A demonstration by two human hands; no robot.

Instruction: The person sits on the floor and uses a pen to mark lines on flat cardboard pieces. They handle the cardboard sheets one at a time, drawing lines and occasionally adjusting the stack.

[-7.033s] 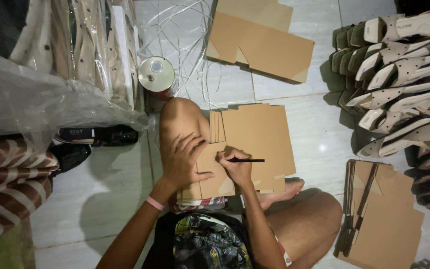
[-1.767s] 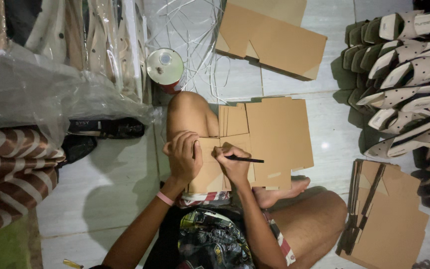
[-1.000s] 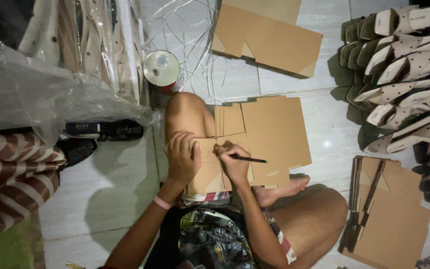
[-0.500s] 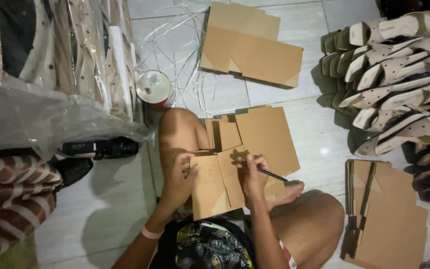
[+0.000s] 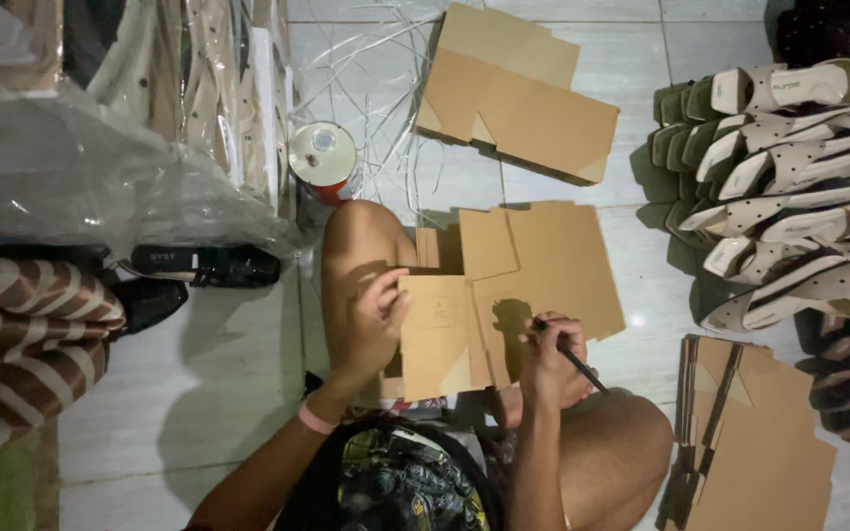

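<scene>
I sit on a tiled floor with a flattened brown cardboard box [image 5: 543,265] across my lap and bent knee. My left hand [image 5: 374,320] grips the left edge of its front flap [image 5: 437,334], which is lifted up. My right hand [image 5: 546,356] is closed around a dark pen [image 5: 575,359] that points down and to the right, just off the flap's right side. A pink band sits on my left wrist.
Another flat cardboard box [image 5: 518,93] lies ahead, and a stack of flat boxes [image 5: 750,433] is at my right. Rows of pale sandals [image 5: 789,187] line the right side. A round tin [image 5: 322,157], loose white straps, clear plastic bags [image 5: 81,177] and a black shoe [image 5: 204,264] are at the left.
The pen has come off the cardboard and my right hand has drawn back to the right. My left hand has lifted the front flap. The view has shifted slightly.
</scene>
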